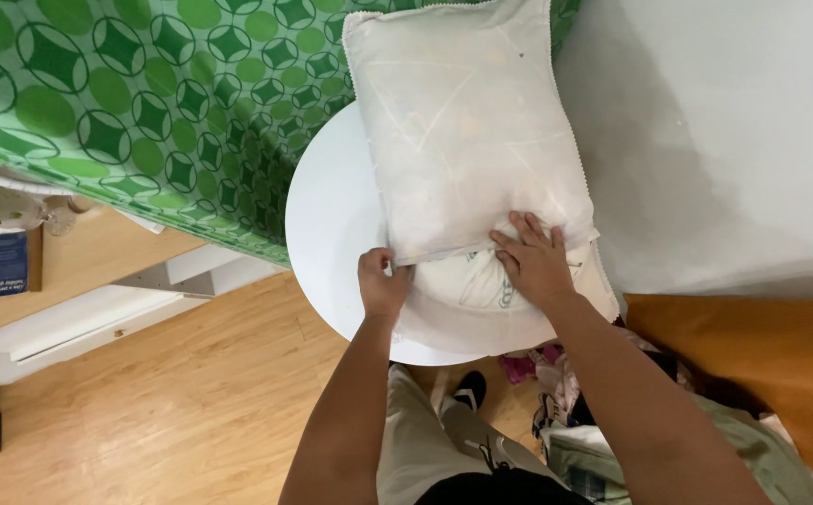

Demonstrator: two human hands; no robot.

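A white pillow in an off-white, inside-out cover (467, 122) lies on a round white table (327, 224). At the near end the cover is open and the pillow's printed white fabric (467, 281) shows. My left hand (381, 282) pinches the cover's near left corner. My right hand (535, 259) lies flat, fingers spread, on the cover's open edge and the exposed pillow.
A green patterned cloth (145, 103) covers the surface at the upper left. A pale wall (725, 131) is on the right, an orange cloth (762, 355) lower right. A wooden shelf (79, 262) holds small items; shoes and clothes (537, 402) lie on the wooden floor.
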